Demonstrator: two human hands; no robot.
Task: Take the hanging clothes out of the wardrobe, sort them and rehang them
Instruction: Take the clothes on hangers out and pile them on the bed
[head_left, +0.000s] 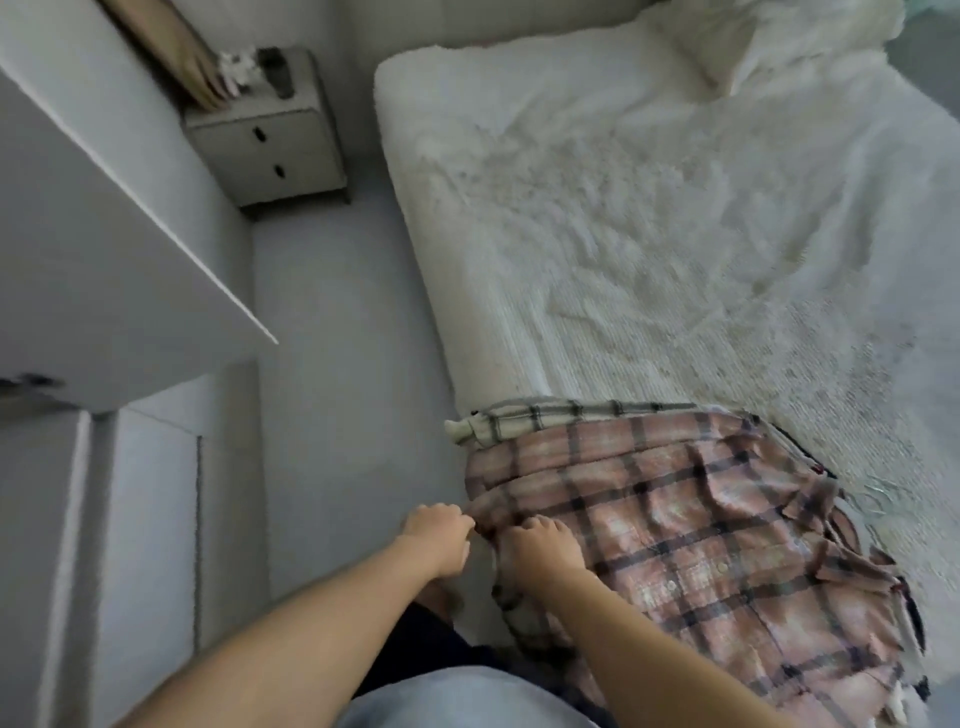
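Gripping the pink plaid shirt (691, 545) at the bed's (597, 234) near edge, my left hand (436, 535) and right hand (535, 545) both pinch its hem. A white plaid garment (524, 418) lies beneath, toward twelve o'clock. Grey floor (337, 389) runs past the open wardrobe door (104, 260) at nine o'clock to the nightstand (270, 140) at eleven.

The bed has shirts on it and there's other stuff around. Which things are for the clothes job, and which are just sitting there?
For the job:
pink plaid shirt, gripped by the left hand and right hand
white checked garment under it
wardrobe door

Just there:
bedside cabinet
white bedspread
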